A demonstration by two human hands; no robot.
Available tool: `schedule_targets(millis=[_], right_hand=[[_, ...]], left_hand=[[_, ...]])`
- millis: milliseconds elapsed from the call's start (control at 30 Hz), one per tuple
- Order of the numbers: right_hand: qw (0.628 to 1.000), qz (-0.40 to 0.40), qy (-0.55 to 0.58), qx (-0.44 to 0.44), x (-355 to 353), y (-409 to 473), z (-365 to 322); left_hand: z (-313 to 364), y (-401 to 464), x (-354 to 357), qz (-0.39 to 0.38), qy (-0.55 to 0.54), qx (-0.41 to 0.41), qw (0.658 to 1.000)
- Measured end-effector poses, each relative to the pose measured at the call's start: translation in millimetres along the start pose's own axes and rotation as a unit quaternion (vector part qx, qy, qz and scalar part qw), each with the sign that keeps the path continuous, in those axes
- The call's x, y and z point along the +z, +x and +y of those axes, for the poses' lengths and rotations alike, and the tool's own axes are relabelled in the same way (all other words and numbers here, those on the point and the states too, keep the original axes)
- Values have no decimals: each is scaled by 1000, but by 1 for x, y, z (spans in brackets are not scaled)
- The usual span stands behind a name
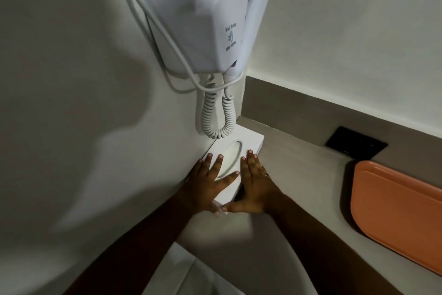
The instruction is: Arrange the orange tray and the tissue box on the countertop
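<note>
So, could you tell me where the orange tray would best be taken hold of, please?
Probably by the raised rim of the orange tray on its near long edge, coming from the counter's open front. It lies flat on the countertop with its far side close against the backsplash, so only the near rim seems freely reachable.

white tissue box: flat, against left wall | orange tray: flat, far right, well apart
</note>
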State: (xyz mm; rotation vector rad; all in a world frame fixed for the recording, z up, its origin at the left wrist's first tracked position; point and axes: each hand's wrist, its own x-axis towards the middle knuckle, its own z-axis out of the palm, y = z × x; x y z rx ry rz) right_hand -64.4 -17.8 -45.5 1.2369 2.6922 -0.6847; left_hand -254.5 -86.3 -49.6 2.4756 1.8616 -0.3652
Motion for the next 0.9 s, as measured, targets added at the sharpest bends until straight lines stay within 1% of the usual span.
schedule_targets(millis=[100,267,333,500,600,767,833,900], right_hand=[[1000,-11,2,3,-9,14,15],[1000,-13,-8,15,-30,41,40],[999,-19,-9,31,-36,67,67],[999,-31,-28,23,-43,71,72],[999,-21,-17,17,-41,69,72],[998,-30,-37,31,-50,76,64],[998,-24,-45,42,-52,65,60],[999,8,-34,36,-47,45,56]], left_hand=[[-6,22,-1,-2,-6,0,1000],[-13,64,-6,16,-8,0,1000],[-17,101,0,21,-10,-2,1000],[-16,102,-10,33,6,14,999],[-20,98,-13,41,18,32,999],[-27,103,-12,28,14,26,999],[-23,103,-12,22,20,21,999],[-20,101,-12,11,15,16,1000]])
